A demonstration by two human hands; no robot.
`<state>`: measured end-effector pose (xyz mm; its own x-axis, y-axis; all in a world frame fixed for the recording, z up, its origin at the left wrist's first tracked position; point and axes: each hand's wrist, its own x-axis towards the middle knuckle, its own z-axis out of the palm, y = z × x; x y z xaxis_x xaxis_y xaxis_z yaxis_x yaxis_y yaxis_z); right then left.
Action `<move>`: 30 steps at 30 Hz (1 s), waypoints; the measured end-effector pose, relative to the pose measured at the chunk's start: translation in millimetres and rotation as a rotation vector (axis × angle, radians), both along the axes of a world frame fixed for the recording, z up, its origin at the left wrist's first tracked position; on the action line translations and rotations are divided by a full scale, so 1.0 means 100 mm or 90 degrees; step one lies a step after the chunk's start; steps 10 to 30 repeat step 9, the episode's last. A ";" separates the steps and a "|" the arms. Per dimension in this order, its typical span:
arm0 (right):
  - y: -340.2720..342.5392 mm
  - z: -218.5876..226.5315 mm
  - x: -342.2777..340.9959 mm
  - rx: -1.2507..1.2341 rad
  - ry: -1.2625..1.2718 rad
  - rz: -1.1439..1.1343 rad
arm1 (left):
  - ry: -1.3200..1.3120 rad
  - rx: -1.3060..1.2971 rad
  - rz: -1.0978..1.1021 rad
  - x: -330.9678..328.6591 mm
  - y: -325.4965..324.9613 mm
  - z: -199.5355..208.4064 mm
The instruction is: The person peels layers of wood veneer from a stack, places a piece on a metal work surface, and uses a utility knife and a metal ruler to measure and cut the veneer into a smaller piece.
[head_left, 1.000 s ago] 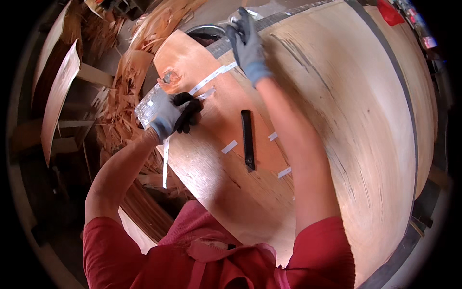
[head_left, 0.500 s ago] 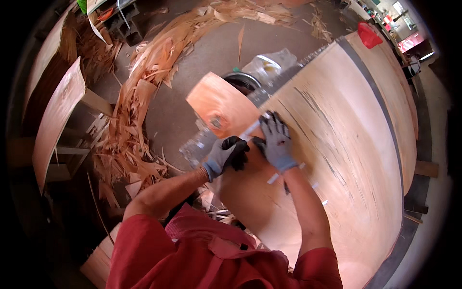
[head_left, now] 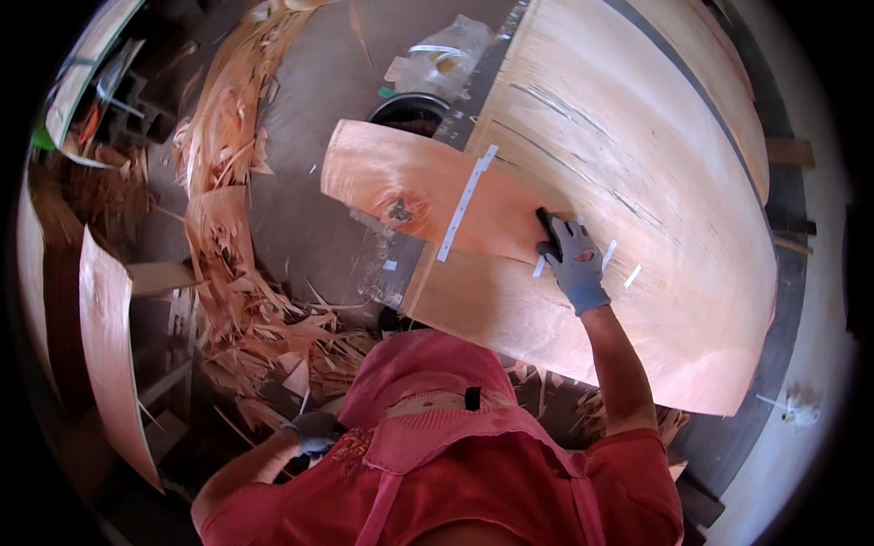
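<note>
My right hand (head_left: 575, 259), in a grey glove with black fingertips, lies on a large pale wood veneer sheet (head_left: 674, 300). Its fingers are apart and touch the inner end of a reddish veneer piece (head_left: 410, 173). That piece has a dark knot (head_left: 398, 211) and juts past the sheet's left edge. A long white tape strip (head_left: 466, 205) crosses it, and short tape bits (head_left: 608, 255) stick to the sheet around my hand. My left hand (head_left: 314, 429), also gloved, is low by my left side, near the apron; its fingers are mostly hidden.
Wood shavings (head_left: 218, 227) form a long heap on the floor at left. Curved veneer sheets (head_left: 109, 337) stand beyond it. A black round container (head_left: 411, 111) and a clear plastic bag (head_left: 446, 59) sit beside the table's dark edge (head_left: 482, 73). Long splits mark the sheet.
My left hand has left the veneer and dropped to my side. My right hand has slid to the inner end of the reddish piece, leaving the long tape strip uncovered. The view has shifted.
</note>
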<state>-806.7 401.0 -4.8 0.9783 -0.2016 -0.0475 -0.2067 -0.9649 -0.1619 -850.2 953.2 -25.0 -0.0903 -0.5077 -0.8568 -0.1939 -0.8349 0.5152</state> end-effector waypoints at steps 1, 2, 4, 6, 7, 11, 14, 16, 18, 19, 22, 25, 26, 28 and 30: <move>-0.02 -0.04 -0.02 0.028 -0.030 -0.004 | -0.069 -0.020 -0.027 0.02 -0.04 -0.04; -0.06 -0.06 -0.04 0.011 -0.091 0.018 | -0.125 0.022 -0.088 0.09 -0.06 -0.10; -0.11 -0.06 -0.02 0.048 -0.104 -0.002 | -0.231 0.044 -0.177 0.29 -0.27 0.10; -0.23 -0.12 -0.02 0.256 -0.133 -0.084 | -0.265 0.024 -0.208 0.38 -0.34 0.19; -0.31 -0.17 -0.03 0.445 -0.155 -0.157 | -0.256 0.033 -0.205 0.44 -0.39 0.25; -0.45 -0.30 -0.05 0.646 -0.170 -0.236 | -0.119 0.120 -0.121 0.61 -0.53 0.36; -0.45 -0.30 -0.05 0.646 -0.170 -0.236 | -0.119 0.120 -0.121 0.61 -0.53 0.36; -0.45 -0.30 -0.05 0.646 -0.170 -0.236 | -0.119 0.120 -0.121 0.61 -0.53 0.36; -0.45 -0.30 -0.05 0.646 -0.170 -0.236 | -0.119 0.120 -0.121 0.61 -0.53 0.36; -0.45 -0.30 -0.05 0.646 -0.170 -0.236 | -0.119 0.120 -0.121 0.61 -0.53 0.36; -0.45 -0.30 -0.05 0.646 -0.170 -0.236 | -0.119 0.120 -0.121 0.61 -0.53 0.36; -0.45 -0.30 -0.05 0.646 -0.170 -0.236 | -0.119 0.120 -0.121 0.61 -0.53 0.36; -0.45 -0.30 -0.05 0.646 -0.170 -0.236 | -0.119 0.120 -0.121 0.61 -0.53 0.36; -0.45 -0.30 -0.05 0.646 -0.170 -0.236 | -0.119 0.120 -0.121 0.61 -0.53 0.36; -0.45 -0.30 -0.05 0.646 -0.170 -0.236 | -0.119 0.120 -0.121 0.61 -0.53 0.36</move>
